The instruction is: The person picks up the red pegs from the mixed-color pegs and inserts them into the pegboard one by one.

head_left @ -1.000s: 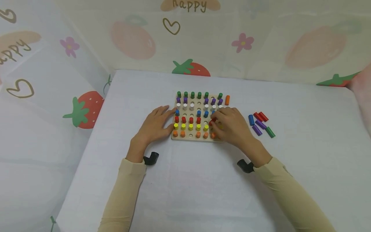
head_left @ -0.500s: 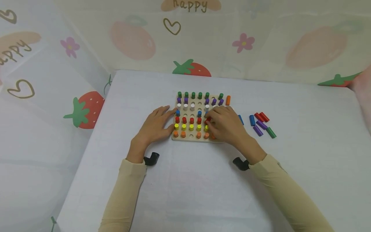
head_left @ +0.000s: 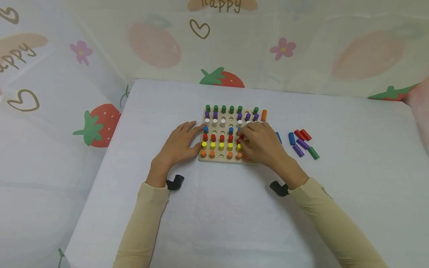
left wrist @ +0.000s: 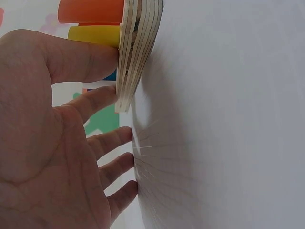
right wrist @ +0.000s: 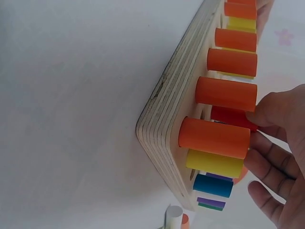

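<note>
A wooden pegboard (head_left: 214,161) holds rows of green, purple, white, blue, red, yellow and orange pegs, with several bare holes among them. My right hand (head_left: 264,146) is over the board's right half and pinches a red peg (right wrist: 228,116) between thumb and fingers, at the red row. That hand hides part of the rows beneath it. At the board's left edge is my left hand (head_left: 179,146), fingers spread and fairly straight. Its thumb and index fingertip touch the board's side in the left wrist view, while the other fingertips rest on the white cloth (left wrist: 214,133).
Right of the board lie loose pegs: red (head_left: 305,134), blue (head_left: 292,139), purple (head_left: 298,150) and green (head_left: 313,153). Another blue peg (head_left: 279,138) lies closer to the right hand. An orange peg (head_left: 264,115) is beside the board's far right corner.
My right hand has shifted slightly left along the red row with the red peg, uncovering a blue peg on the cloth. Over the last half second it barely moves. The left hand stays put.
</note>
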